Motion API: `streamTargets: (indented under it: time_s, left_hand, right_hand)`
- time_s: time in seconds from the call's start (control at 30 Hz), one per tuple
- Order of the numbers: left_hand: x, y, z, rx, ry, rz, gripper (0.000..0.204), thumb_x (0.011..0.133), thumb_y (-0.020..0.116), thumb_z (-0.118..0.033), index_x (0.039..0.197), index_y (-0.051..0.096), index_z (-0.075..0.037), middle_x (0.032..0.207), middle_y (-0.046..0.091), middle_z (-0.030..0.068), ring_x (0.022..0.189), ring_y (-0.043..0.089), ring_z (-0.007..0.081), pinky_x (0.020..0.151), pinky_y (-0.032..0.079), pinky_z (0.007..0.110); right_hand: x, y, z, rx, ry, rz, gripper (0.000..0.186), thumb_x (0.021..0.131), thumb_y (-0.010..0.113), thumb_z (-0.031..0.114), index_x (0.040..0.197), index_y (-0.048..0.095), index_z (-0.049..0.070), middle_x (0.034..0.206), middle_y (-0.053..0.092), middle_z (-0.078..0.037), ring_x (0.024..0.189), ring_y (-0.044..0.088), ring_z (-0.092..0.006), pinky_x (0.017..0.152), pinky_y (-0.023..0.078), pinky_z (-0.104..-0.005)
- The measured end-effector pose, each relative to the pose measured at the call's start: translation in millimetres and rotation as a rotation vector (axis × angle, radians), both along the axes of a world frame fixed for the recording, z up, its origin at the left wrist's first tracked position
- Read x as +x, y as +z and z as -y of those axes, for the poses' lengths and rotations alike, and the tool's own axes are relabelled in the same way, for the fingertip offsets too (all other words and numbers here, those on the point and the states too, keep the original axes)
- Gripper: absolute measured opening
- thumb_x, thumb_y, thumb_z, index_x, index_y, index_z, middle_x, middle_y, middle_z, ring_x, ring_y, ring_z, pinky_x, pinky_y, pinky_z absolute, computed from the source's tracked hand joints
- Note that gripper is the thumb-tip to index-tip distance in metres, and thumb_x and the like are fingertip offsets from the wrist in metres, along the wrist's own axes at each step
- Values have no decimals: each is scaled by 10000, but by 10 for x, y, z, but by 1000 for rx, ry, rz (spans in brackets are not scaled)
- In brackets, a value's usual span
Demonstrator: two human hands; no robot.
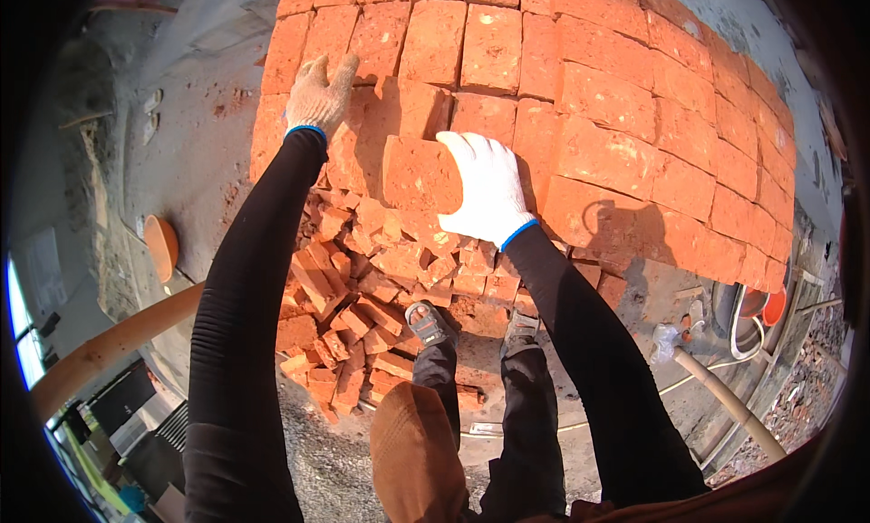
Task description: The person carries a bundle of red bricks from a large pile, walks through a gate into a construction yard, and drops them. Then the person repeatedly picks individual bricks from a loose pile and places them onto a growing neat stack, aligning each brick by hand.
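Note:
My right hand (pixel 489 188), in a white knitted glove with a blue cuff, grips the right end of an orange-red brick (pixel 419 174) at the near side of a large brick stack (pixel 609 97). The thumb is on the near side and the fingers are on the far side. Farther left, my left hand (pixel 320 97), in a dustier glove, is over the stack's left edge with its fingers apart and nothing visible in them. Another brick (pixel 420 109) lies tilted just beyond the gripped one.
Broken bricks (pixel 349 310) are heaped below the stack, near my sandalled feet (pixel 430 325). An orange bowl-shaped thing (pixel 161 248) is on the left. A red bucket (pixel 774 307), a pole (pixel 734 410) and a pale hose lie to the right.

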State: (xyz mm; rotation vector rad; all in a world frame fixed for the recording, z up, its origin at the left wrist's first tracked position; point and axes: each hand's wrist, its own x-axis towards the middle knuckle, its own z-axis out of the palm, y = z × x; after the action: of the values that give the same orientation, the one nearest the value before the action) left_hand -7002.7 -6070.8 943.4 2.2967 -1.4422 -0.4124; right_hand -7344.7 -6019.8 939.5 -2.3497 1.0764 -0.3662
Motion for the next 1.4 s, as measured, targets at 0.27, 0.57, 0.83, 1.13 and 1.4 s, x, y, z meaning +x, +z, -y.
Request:
streamTargets:
  time_s: [0.27, 0.57, 0.83, 1.13, 1.4]
  left_hand:
    - [273, -1193, 438, 41, 94, 631, 990, 1129, 466, -788, 1798, 457, -57, 1850, 446, 234, 1755, 311, 454, 1441, 200, 580]
    - [37, -825, 553, 114, 143, 461, 961, 1107, 618, -717, 1802, 450, -76, 1864, 401, 251, 1765, 285, 439, 1465, 170, 566]
    - [63, -690, 599, 165, 156, 372, 959, 1078, 693, -656, 1787, 456, -56, 1867, 380, 270, 1753, 282, 471, 1457, 185, 591]
    - [25, -685, 697, 184, 137, 341, 961, 1071, 703, -647, 1796, 444, -71, 1863, 381, 275, 1766, 258, 472, 1449, 186, 616]
    - [17, -738, 687, 185, 160, 318, 1002, 1023, 761, -628, 1801, 434, -88, 1863, 386, 270, 1757, 278, 482, 1447, 185, 625]
  right_hand:
    - [157, -101, 104, 168, 56, -59, 1196, 633, 1062, 403, 1673, 528, 147, 1569, 611, -172, 1437, 582, -421, 1252, 443, -591]
    - [163, 390, 590, 437, 10, -57, 1051, 746, 974, 470, 1625, 559, 69, 1550, 623, -219, 1466, 561, -457, 1243, 446, -583]
    - [534, 679, 3245, -20, -136, -303, 1241, 707, 1038, 426, 1721, 435, 41, 1628, 547, -275, 1478, 548, -499, 1278, 446, -587]
    - [988, 360, 4918, -173, 37, -613, 1112, 712, 1032, 347, 1658, 548, 19, 1561, 664, -245, 1473, 637, -422, 1257, 537, -510]
    - [781, 127, 5089, -151, 10, -620, 1157, 708, 1023, 352, 1684, 505, 10, 1596, 629, -257, 1499, 616, -421, 1296, 509, -500]
